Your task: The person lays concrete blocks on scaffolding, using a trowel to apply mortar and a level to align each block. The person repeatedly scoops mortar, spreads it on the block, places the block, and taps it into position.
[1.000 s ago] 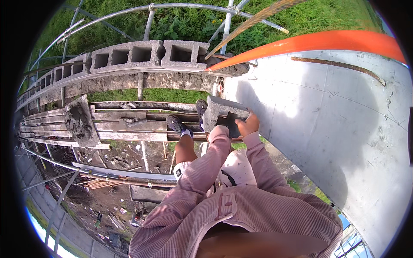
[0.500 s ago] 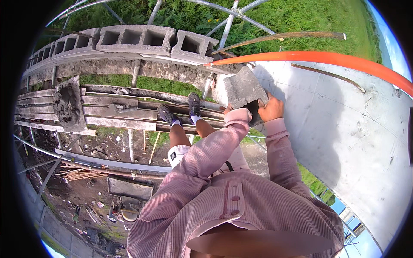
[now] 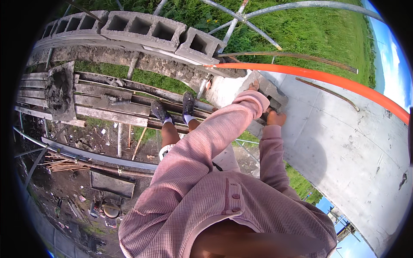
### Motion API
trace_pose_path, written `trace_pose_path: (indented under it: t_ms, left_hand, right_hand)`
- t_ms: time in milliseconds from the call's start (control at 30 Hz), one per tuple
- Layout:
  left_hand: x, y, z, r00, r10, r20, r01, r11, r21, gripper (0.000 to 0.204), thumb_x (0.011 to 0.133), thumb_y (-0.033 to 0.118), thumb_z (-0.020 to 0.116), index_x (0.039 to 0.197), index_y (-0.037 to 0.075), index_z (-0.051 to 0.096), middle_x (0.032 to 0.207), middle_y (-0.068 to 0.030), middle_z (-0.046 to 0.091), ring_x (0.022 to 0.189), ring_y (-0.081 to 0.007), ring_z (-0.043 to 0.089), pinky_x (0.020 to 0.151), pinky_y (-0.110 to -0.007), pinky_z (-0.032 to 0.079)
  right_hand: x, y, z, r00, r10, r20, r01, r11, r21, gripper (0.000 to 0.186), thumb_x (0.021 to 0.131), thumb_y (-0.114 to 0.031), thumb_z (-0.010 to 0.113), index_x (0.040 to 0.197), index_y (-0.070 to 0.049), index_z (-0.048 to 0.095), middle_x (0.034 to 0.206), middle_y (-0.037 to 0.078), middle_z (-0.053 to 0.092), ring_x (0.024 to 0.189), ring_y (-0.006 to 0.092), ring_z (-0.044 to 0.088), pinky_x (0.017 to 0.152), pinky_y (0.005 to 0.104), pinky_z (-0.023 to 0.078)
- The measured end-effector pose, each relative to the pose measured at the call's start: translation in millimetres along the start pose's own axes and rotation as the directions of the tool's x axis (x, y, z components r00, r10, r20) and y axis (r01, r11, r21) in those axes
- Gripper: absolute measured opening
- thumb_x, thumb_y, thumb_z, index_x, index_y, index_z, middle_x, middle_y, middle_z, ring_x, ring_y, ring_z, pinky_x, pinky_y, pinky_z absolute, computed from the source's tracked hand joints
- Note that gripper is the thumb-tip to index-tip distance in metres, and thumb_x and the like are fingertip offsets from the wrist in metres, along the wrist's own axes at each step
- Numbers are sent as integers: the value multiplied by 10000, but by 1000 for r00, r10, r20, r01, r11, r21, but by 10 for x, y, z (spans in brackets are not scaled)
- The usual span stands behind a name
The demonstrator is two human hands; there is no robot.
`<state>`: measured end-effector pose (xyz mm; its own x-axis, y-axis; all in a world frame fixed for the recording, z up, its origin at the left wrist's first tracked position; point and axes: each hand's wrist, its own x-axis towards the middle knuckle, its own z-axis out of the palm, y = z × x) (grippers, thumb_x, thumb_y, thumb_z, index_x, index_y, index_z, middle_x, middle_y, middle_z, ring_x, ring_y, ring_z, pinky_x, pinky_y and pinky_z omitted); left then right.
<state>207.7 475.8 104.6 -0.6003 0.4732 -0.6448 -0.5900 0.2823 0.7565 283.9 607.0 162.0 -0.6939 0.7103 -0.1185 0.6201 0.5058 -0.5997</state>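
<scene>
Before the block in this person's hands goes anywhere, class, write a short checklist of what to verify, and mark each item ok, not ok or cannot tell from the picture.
1. Both hands on the concrete block: ok; the right hand grips its near edge, and the left hand is mostly hidden by its pink sleeve.
2. Fingers clear of the underside: cannot tell.
3. Feet planted: ok; both shoes are on the wooden planks.
4. Space at the end of the block row: ok.
5. Mortar laid there: cannot tell.
6. Mortar board within reach: not ok; it is far along the planks.
</scene>
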Motion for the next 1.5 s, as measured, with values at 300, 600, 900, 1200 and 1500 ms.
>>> trace_pose_path:
  t_ms: [300, 600, 900, 1200, 1500]
  left_hand:
    - [-499, -1018, -96, 953, -80, -293, -130, 765, -631, 671, 879, 84, 783, 1493, 102, 513, 1277, -208, 664, 1232, -187, 600, 823, -274, 526]
    - [-751, -2976, 153, 901, -265, -344, 157, 937, -312, 253, 963, 241, 675, 1188, 128, 700, 890, -38, 670, 764, -161, 611, 718, -328, 494]
    - [-663, -3847, 240, 952, -286, -111, 84, 593, -801, 203, 978, 205, 634, 1166, 128, 618, 884, -30, 542, 716, -179, 542, 606, -363, 479]
    - [-751, -4181, 449, 952, -307, 11, 151, 435, -888, 534, 988, 190, 676, 1499, 194, 520, 1474, 11, 539, 1170, -165, 601, 826, -324, 518]
    - [-630, -4006, 587, 925, -364, -106, 49, 392, -919, 417, 988, 174, 681, 1402, 165, 626, 1278, 20, 658, 1020, -127, 632, 696, -283, 519]
  right_hand:
    - [538, -249, 350, 969, 193, -156, -173, 975, 137, 509, 618, -75, 895, 1042, 138, 712, 1116, 192, 737, 992, 281, 689, 915, 370, 515]
    - [1635, -388, 943, 986, 161, -33, -116, 826, 551, 651, 677, -217, 943, 1121, 158, 648, 1142, 190, 702, 934, 267, 680, 857, 357, 540]
    - [2475, -885, 1723, 968, -247, 42, 232, 824, -517, 592, 765, -463, 818, 1188, -63, 711, 1169, 141, 735, 1072, 329, 698, 940, 449, 550]
    - [2417, -867, 2169, 796, -386, 467, 604, 447, -660, 560, 822, -523, 730, 1255, -170, 696, 1189, 163, 719, 1139, 376, 673, 972, 486, 536]
    - [2381, -844, 2193, 695, -463, 551, 710, 318, -628, 492, 909, -492, 623, 1392, -404, 591, 1240, 83, 711, 1165, 357, 659, 980, 509, 530]
